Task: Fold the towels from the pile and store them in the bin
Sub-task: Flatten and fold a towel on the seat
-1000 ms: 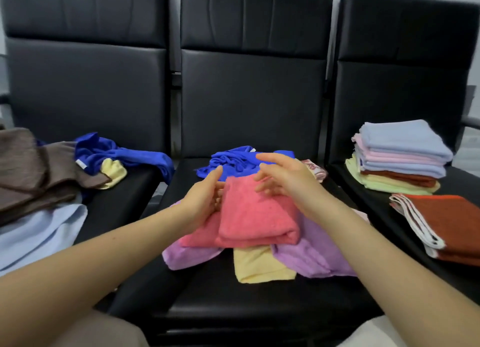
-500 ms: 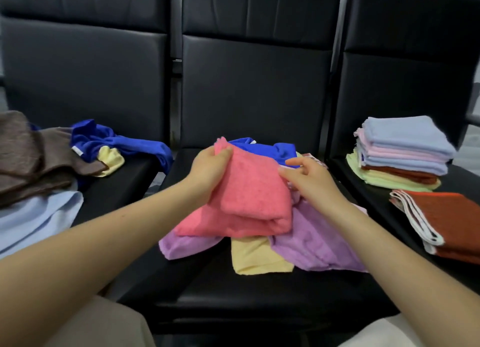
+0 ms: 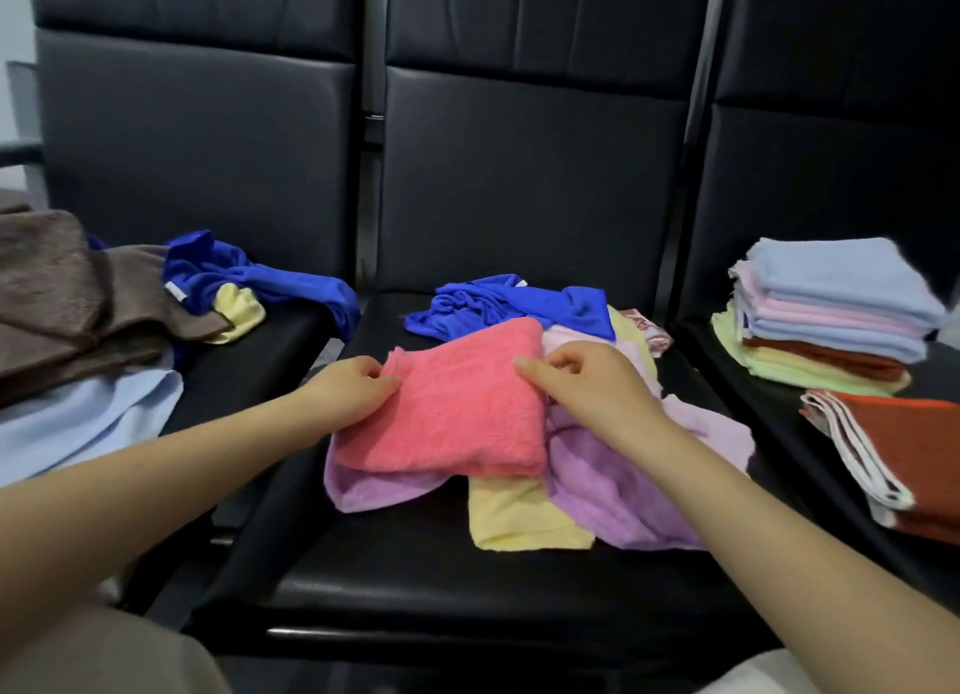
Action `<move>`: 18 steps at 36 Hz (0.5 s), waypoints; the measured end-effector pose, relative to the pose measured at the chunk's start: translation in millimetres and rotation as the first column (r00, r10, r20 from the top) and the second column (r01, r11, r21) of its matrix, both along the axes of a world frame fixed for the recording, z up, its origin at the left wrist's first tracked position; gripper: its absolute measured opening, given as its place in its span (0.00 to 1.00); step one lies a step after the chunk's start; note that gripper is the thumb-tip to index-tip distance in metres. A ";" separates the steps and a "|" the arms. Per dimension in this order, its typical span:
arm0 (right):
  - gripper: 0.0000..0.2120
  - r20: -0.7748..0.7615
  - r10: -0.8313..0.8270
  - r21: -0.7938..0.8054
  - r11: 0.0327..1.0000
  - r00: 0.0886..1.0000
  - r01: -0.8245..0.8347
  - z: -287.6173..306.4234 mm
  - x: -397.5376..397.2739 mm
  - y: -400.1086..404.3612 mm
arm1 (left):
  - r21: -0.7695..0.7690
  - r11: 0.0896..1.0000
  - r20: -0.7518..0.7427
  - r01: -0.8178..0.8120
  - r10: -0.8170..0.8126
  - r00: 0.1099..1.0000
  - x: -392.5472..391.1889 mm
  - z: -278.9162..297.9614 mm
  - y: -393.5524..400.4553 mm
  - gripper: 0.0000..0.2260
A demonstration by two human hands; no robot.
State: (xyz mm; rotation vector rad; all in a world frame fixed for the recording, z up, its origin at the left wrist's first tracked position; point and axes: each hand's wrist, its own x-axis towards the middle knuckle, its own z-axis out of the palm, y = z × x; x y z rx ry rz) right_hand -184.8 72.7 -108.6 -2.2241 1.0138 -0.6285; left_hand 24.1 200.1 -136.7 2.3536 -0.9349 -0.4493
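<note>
Folded coral-pink terry towel (image 3: 457, 413): lies on the loose pile on the middle black padded seat (image 3: 415, 579), over a lilac towel (image 3: 613, 491) and a pale yellow towel (image 3: 519, 522). Left hand (image 3: 353, 392): pinches its left edge. Right hand (image 3: 587, 387): fingers curled, gripping its right edge. Crumpled royal-blue cloth (image 3: 498, 309): just behind. Stack of folded pastel towels (image 3: 831, 309): right seat, behind a rust-red folded towel (image 3: 904, 449). Brown plush towel (image 3: 67, 298): left seat.

Just three black seats (image 3: 415, 579); towel pile (image 3: 597, 485) middle, folded stack (image 3: 831, 319) right, loose towels (image 3: 78, 330) left.
</note>
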 end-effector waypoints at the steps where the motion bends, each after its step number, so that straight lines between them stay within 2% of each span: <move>1: 0.22 -0.018 -0.005 0.014 1.000 1.000 0.005 0.3 2.5 0.4 | -0.005 1.000 0.003 -0.006 0.006 1.000 1.0 -0.4 0.8 0.12; 3: 0.24 -0.105 -0.018 0.063 0.998 0.994 0.025 4.2 9.9 3.8 | -0.053 0.998 -0.067 -0.018 0.015 0.998 2.5 -0.5 1.1 0.12; 5: 0.23 -0.150 -0.022 0.188 0.981 0.988 0.050 7.6 17.4 8.1 | -0.090 0.995 -0.186 -0.040 0.023 0.982 3.8 -0.5 -0.2 0.12; 8: 0.28 -0.065 -0.033 0.434 0.899 0.997 0.059 5.9 27.3 16.5 | -0.099 0.993 -0.311 -0.056 0.023 0.950 3.2 -1.3 -2.7 0.12; 9: 0.27 -0.038 -0.040 0.467 0.883 0.998 0.053 3.8 30.3 17.3 | -0.101 0.993 -0.329 -0.059 0.023 0.944 2.1 -0.4 -4.1 0.11; 12: 0.21 0.010 -0.032 0.507 0.862 0.999 0.022 9.2 35.7 25.1 | -0.134 0.988 -0.350 -0.070 0.018 0.937 -2.2 7.3 -7.8 0.11; 15: 0.15 0.054 -0.016 0.495 0.869 0.998 -0.013 20.7 31.1 32.4 | -0.151 0.988 -0.295 -0.014 -0.031 0.955 -4.4 16.1 -9.1 0.10; 18: 0.09 0.238 0.027 0.529 0.835 0.971 -0.153 29.4 22.8 36.5 | -0.179 0.982 -0.243 0.055 -0.098 0.965 -9.7 26.6 -11.2 0.08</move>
